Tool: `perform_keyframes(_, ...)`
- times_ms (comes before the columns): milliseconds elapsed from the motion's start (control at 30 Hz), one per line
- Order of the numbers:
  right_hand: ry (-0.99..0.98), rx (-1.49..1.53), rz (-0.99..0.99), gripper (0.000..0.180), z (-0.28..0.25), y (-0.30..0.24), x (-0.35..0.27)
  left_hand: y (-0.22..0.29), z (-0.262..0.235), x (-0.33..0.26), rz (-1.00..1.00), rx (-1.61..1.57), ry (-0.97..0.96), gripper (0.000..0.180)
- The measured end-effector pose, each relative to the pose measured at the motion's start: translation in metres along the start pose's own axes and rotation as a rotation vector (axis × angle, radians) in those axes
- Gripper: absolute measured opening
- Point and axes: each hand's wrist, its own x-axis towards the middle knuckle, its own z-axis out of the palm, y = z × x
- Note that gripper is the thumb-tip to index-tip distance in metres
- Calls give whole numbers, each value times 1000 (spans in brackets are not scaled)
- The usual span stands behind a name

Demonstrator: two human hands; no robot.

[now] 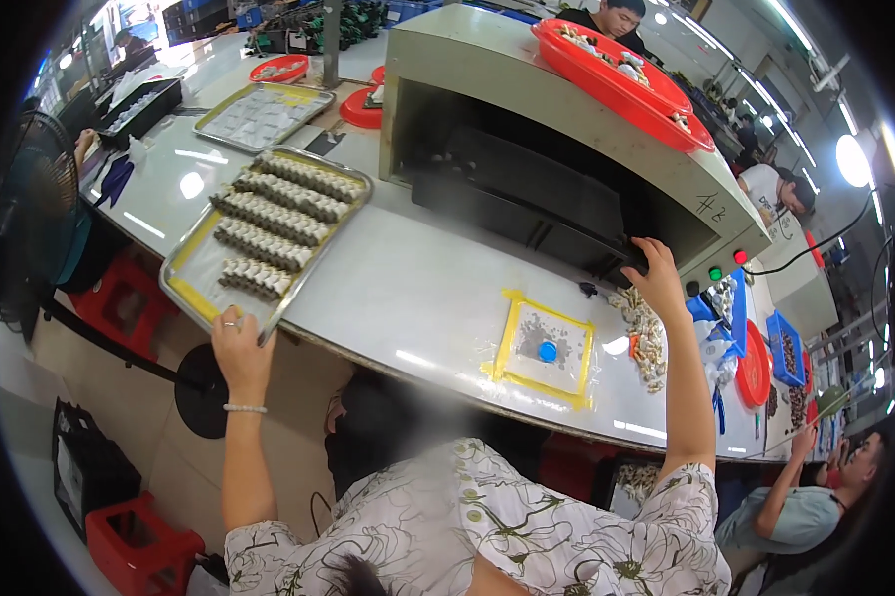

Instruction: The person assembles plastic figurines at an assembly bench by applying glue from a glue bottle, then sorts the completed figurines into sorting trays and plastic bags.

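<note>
At the table's left, a metal tray with yellow tape along its inside holds several rows of small white-topped pieces. My left hand is closed on its near corner, fingers over the rim. To the right, my right hand reaches to the right end of a long black box, which sits in the opening of a beige cabinet. The fingers curl at the box's end, with the thumb lower down. Below that hand lies a heap of small tan and white pieces.
A yellow-taped square with a blue round cap is on the white table. Another tray lies farther back. A red tray of small pieces rests on the cabinet. Blue bins stand at right; a fan at left. Other people work nearby.
</note>
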Motion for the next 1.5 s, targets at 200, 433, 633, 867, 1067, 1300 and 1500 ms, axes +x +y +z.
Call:
perform_keyframes(200, -7, -55, -52, 31, 14, 53, -11, -6, 26, 1, -21, 70, -26, 28)
perform_keyframes(433, 27, -86, -169, 22, 9, 62, -14, -2, 30, 7, -146, -33, -168, 32)
perform_keyframes(633, 93, -59, -258, 23, -25, -30, -49, 16, 16, 1, -84, -408, -29, 51)
perform_keyframes(867, 235, -47, -286, 30, -84, -94, -134, 62, 31, 64, -449, -1664, -485, 47)
perform_keyframes(1067, 222, -58, -315, 20, -148, -145, -138, 96, 41, 127, -482, -1752, -1254, 49)
perform_keyframes(1300, 501, 73, -256, 12, -187, -191, -82, 92, 38, 148, -426, -1659, -1480, 68)
perform_keyframes(1500, 178, 361, -421, 9, -264, -222, -30, 53, -9, 169, -527, -1696, -1613, 61)
